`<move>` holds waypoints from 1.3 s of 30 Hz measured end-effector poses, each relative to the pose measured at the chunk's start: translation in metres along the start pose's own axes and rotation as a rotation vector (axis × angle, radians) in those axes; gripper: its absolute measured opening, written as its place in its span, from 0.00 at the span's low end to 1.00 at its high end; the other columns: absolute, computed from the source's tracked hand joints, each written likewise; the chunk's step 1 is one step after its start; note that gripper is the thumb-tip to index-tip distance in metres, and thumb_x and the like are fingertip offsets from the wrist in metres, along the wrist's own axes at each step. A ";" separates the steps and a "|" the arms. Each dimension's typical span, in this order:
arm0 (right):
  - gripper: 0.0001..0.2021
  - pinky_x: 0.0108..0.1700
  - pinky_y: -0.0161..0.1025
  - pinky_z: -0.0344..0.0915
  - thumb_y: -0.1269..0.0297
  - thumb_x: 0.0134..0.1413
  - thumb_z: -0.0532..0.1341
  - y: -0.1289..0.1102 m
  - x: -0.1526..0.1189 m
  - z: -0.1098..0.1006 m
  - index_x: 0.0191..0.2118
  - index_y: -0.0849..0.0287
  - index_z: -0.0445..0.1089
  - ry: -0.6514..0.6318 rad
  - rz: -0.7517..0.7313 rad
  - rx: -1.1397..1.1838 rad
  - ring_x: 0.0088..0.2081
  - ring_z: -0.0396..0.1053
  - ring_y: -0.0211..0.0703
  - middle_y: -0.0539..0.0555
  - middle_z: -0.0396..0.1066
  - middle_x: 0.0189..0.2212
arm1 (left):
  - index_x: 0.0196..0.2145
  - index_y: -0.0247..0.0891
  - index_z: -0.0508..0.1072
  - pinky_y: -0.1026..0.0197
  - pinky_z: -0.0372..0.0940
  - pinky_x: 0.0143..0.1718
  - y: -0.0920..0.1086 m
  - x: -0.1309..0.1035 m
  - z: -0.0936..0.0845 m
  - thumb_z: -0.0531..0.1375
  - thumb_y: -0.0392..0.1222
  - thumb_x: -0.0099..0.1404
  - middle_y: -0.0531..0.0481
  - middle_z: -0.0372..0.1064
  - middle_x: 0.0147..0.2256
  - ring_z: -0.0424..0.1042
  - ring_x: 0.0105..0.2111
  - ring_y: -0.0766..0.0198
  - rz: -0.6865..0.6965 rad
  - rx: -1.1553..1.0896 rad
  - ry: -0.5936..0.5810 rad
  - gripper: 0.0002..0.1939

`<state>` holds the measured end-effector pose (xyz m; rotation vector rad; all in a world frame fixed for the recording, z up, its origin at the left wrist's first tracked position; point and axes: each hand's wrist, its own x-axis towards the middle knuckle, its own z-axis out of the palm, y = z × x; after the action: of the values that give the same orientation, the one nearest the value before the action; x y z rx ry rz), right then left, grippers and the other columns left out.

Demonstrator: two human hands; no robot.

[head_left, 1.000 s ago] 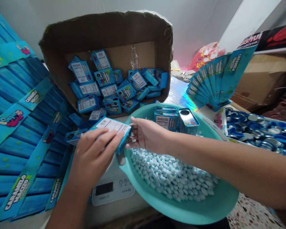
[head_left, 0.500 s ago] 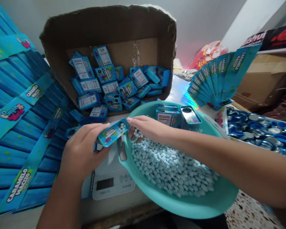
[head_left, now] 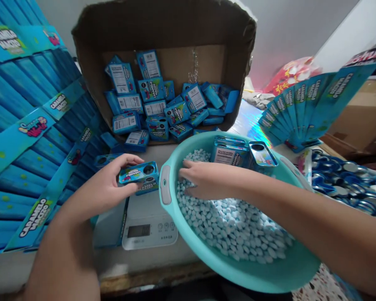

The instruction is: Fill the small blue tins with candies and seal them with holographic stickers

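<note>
My left hand (head_left: 115, 179) is closed around a small blue candy tin (head_left: 138, 173), which has a dark round opening in its top. The tin is held low by the back of a white kitchen scale (head_left: 150, 232); whether it rests on the plate I cannot tell. My right hand (head_left: 196, 179) dips into the pale blue candies (head_left: 235, 230) at the left side of a turquoise tub (head_left: 167, 167). Its fingers are spread and reach among the candies. Several more tins (head_left: 230, 154) stand inside the tub at the back, one (head_left: 263, 154) with its opening facing up.
Behind, a cardboard box (head_left: 172, 56) on its side holds several blue cartons (head_left: 178, 113). Stacked blue packs (head_left: 28, 167) rise on the left. To the right are fanned blue display cards (head_left: 301, 104) and a tray of round metal lids (head_left: 347, 179).
My left hand has lowered the tin toward the scale. My right hand has left the tin's opening and gone down into the candies. The view has shifted a little left.
</note>
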<state>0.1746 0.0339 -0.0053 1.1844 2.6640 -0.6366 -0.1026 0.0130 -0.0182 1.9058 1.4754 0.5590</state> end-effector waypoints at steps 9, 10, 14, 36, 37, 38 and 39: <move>0.13 0.36 0.44 0.64 0.56 0.59 0.62 0.000 0.004 0.002 0.44 0.61 0.72 -0.105 -0.028 -0.060 0.39 0.71 0.49 0.61 0.67 0.50 | 0.43 0.41 0.76 0.58 0.72 0.47 0.016 -0.001 0.009 0.66 0.41 0.63 0.50 0.76 0.43 0.75 0.45 0.61 0.295 -0.230 0.540 0.10; 0.14 0.33 0.43 0.63 0.56 0.59 0.62 0.000 0.005 0.003 0.44 0.60 0.72 -0.108 -0.026 -0.063 0.37 0.71 0.48 0.61 0.67 0.49 | 0.41 0.40 0.77 0.61 0.71 0.45 0.017 -0.001 0.010 0.65 0.41 0.63 0.50 0.76 0.40 0.75 0.43 0.63 0.288 -0.210 0.605 0.08; 0.11 0.28 0.41 0.58 0.59 0.59 0.60 0.002 0.006 0.006 0.42 0.59 0.72 -0.113 -0.025 -0.073 0.31 0.67 0.42 0.58 0.67 0.47 | 0.38 0.38 0.78 0.65 0.69 0.39 0.021 0.001 0.012 0.65 0.39 0.64 0.52 0.76 0.35 0.74 0.36 0.68 0.257 -0.133 0.755 0.04; 0.08 0.33 0.41 0.59 0.62 0.59 0.57 0.005 0.005 0.002 0.41 0.58 0.70 -0.156 -0.028 0.010 0.35 0.67 0.46 0.57 0.70 0.42 | 0.47 0.47 0.74 0.52 0.70 0.53 0.009 -0.002 0.010 0.69 0.47 0.58 0.52 0.75 0.47 0.75 0.49 0.56 0.232 -0.054 0.448 0.19; 0.08 0.33 0.41 0.59 0.62 0.59 0.57 0.005 0.005 0.002 0.40 0.58 0.70 -0.153 -0.031 0.013 0.35 0.67 0.46 0.57 0.70 0.42 | 0.51 0.49 0.72 0.50 0.70 0.55 0.008 -0.002 0.009 0.70 0.49 0.56 0.51 0.73 0.51 0.73 0.53 0.54 0.213 -0.009 0.364 0.25; 0.08 0.33 0.41 0.59 0.62 0.59 0.57 0.006 0.005 0.002 0.40 0.58 0.70 -0.150 -0.031 0.015 0.35 0.67 0.46 0.57 0.71 0.42 | 0.55 0.51 0.70 0.48 0.69 0.56 0.006 -0.003 0.008 0.70 0.50 0.55 0.51 0.71 0.55 0.71 0.55 0.52 0.191 0.058 0.270 0.30; 0.08 0.33 0.41 0.59 0.62 0.58 0.58 0.006 0.006 0.002 0.40 0.57 0.70 -0.149 -0.031 0.017 0.35 0.67 0.46 0.57 0.71 0.41 | 0.59 0.53 0.67 0.47 0.70 0.55 0.005 -0.004 0.007 0.70 0.49 0.55 0.51 0.69 0.58 0.70 0.57 0.50 0.165 0.133 0.173 0.34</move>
<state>0.1753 0.0402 -0.0111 1.0578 2.5624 -0.7238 -0.0960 0.0070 -0.0191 2.1432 1.5028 0.7333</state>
